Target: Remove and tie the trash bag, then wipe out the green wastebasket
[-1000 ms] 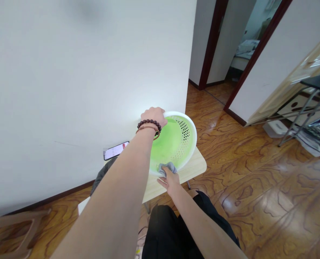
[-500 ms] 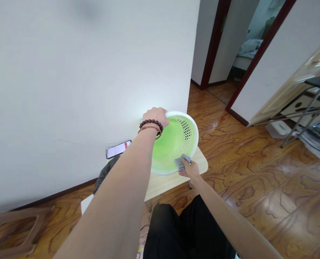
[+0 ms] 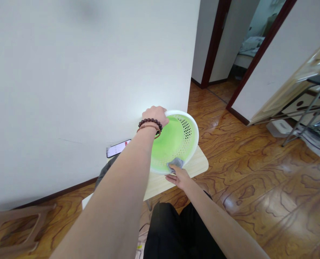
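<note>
Here my left hand (image 3: pixel 156 114) curls its fingers over the far rim of the green colander (image 3: pixel 173 142), while my right hand (image 3: pixel 179 177) pinches a grey cloth (image 3: pixel 175 163) against its near rim.

Left hand (image 3: pixel 156 114): gripping the far rim of a green colander (image 3: pixel 173 142).
Right hand (image 3: pixel 179 177): pressing a grey cloth (image 3: pixel 175 163) against the near rim.
Table (image 3: pixel 196 165): under the colander.

No readable text anywhere.
The phone (image 3: pixel 118 148) screen by the table (image 3: pixel 198 164) shows a red patch and faint lines, too small and blurred to read; the papers (image 3: pixel 318 139) far right likewise.
</note>
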`<state>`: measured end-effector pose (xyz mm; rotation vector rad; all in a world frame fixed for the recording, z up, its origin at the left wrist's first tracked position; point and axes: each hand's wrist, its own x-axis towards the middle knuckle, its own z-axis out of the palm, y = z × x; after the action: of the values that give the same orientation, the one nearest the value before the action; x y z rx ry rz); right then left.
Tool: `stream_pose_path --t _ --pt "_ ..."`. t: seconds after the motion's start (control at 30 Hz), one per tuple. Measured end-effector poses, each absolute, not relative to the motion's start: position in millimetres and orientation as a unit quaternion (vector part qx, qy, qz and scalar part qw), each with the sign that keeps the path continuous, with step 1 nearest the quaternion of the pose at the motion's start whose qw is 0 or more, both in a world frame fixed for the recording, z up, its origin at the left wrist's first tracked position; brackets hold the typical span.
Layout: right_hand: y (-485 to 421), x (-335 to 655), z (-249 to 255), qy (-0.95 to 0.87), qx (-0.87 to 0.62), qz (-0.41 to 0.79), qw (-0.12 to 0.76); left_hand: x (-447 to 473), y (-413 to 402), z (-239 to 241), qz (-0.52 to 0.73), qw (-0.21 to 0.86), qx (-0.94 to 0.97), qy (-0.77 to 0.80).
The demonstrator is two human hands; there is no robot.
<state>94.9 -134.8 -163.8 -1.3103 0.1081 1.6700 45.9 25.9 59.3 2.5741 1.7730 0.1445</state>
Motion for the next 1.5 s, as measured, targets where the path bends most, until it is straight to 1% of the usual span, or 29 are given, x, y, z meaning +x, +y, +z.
stream_pose_path --t 0.37,0.53,0.63,0.73,0.8,0.87,0.97,1.03,1.13,1.2,1.3,1.5 --pt "-132.2 86.0 -160.8 0.035 -0.553 0.687 0.470 45.6 26.8 59.5 0.048 0.020 0.820 0.570" --pt "-136.6 104.6 -157.9 -0.015 -0.586 0.666 0.461 45.2 25.1 60.4 0.047 0.014 0.817 0.574" --pt "-135.2 135.2 -154.1 -0.084 -0.661 0.601 0.442 44.3 25.2 60.4 0.045 0.015 0.818 0.574" --pt "-122.9 176.2 -145.9 -0.191 -0.737 0.477 0.438 43.4 26.8 59.3 0.047 0.023 0.822 0.567" --pt "-110.8 200.1 -139.1 -0.243 -0.756 0.410 0.449 43.3 28.1 58.4 0.047 0.027 0.824 0.564" --pt "-101.2 214.0 -134.3 -0.262 -0.757 0.377 0.464 43.6 29.0 57.7 0.046 0.025 0.825 0.563" --pt "-101.2 208.2 -136.8 -0.239 -0.736 0.394 0.496 44.0 29.2 57.2 0.049 0.021 0.827 0.560" --pt "-111.0 188.5 -145.1 -0.200 -0.709 0.449 0.506 44.0 28.8 57.3 0.052 0.020 0.827 0.559" --pt "-128.1 153.8 -159.6 -0.134 -0.664 0.548 0.491 43.4 28.1 58.0 0.054 0.015 0.825 0.563" --pt "-132.6 142.6 -164.3 -0.110 -0.643 0.585 0.482 42.5 27.6 58.9 0.047 0.013 0.821 0.569" --pt "-124.5 156.1 -159.9 -0.109 -0.645 0.576 0.490 40.8 26.3 60.9 0.038 0.013 0.817 0.575" --pt "-99.5 206.0 -138.6 -0.204 -0.649 0.479 0.554 41.6 22.6 64.6 0.025 0.007 0.818 0.575"
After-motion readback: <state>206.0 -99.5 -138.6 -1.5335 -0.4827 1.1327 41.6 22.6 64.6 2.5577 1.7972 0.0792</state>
